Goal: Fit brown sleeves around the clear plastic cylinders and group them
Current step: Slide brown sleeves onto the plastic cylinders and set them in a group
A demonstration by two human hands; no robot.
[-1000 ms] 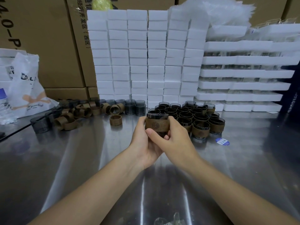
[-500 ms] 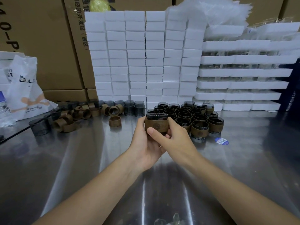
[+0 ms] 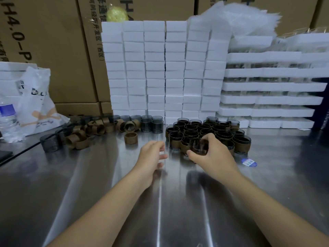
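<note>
My right hand [image 3: 210, 154] grips a sleeved cylinder [image 3: 198, 147], clear plastic with a brown band, at the front edge of the group of sleeved cylinders [image 3: 206, 132] on the steel table. My left hand [image 3: 151, 155] hovers just left of it, fingers apart and holding nothing. A single brown sleeve [image 3: 130, 138] stands alone ahead of my left hand. Loose brown sleeves [image 3: 92, 130] lie in a heap to the left. Bare clear cylinders [image 3: 151, 123] stand in a row behind them.
Stacked white foam blocks [image 3: 160, 68] and white foam trays [image 3: 270, 86] wall off the back of the table. Cardboard boxes [image 3: 53, 41] rise behind. A white plastic bag [image 3: 37, 104] and a water bottle [image 3: 7, 113] sit far left. A blue sticker [image 3: 249, 163] lies right of the group.
My left hand has let go of the sleeved cylinder and drawn back left. My right hand has carried the cylinder right and down to the front of the group.
</note>
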